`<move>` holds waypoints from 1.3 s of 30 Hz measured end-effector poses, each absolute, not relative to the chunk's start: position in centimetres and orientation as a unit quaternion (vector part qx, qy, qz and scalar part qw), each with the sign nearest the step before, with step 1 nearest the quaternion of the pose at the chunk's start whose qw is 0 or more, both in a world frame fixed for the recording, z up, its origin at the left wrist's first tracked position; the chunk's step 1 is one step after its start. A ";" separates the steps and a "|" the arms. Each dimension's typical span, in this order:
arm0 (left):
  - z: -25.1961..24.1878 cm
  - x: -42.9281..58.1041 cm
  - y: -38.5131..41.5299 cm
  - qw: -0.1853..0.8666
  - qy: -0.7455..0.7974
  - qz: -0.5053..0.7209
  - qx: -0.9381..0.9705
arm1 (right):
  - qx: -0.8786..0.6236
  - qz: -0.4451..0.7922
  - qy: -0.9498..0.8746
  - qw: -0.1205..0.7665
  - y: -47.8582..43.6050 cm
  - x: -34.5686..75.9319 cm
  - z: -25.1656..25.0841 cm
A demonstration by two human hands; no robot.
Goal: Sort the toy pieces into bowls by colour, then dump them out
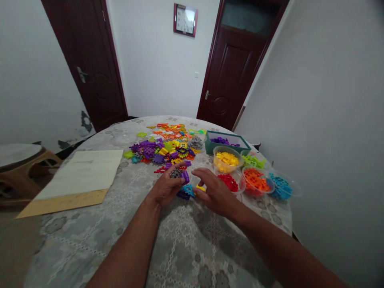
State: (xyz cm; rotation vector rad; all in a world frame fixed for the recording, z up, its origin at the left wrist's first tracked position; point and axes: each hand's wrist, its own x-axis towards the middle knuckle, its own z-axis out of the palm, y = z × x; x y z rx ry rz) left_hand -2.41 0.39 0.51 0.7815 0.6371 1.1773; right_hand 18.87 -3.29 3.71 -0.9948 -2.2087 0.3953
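Note:
My left hand (pixel 168 187) is closed on a purple plastic building piece (pixel 184 177), pinched near the thumb. A grey lattice piece (pixel 175 173) shows between its thumb and fingers. My right hand (pixel 214 193) is just to the right, its thumb and fingers spread apart. A yellow piece (pixel 201 188) shows in the gap between them; it appears to lie beyond the hand. Under and between both hands are light blue pieces (pixel 187 189) and a dark blue piece (pixel 183 195) on the tablecloth. Ahead of the hands spreads a mixed pile of colourful plastic pieces (pixel 159 152).
At the right stand clear bowls of yellow pieces (pixel 227 159), red pieces (pixel 228 182), orange pieces (pixel 256 180), blue pieces (pixel 280 187) and green pieces (pixel 253 161). Behind them is a green-edged box (pixel 211 148) with purple pieces. A paper sheet (pixel 81 172) lies left; a stool (pixel 27 160) stands beyond.

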 end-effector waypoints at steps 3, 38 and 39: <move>0.2 -2.4 0.3 0.728 0.265 0.519 0.363 | -0.364 0.165 -0.855 0.331 -2.2 17.5 3.3; 0.4 -2.8 1.3 0.729 0.264 0.587 0.233 | -0.675 0.209 -0.553 0.441 13.9 28.6 9.8; 0.3 -2.8 1.4 0.716 0.267 0.600 0.238 | -0.666 0.218 -0.568 0.433 13.1 27.8 9.3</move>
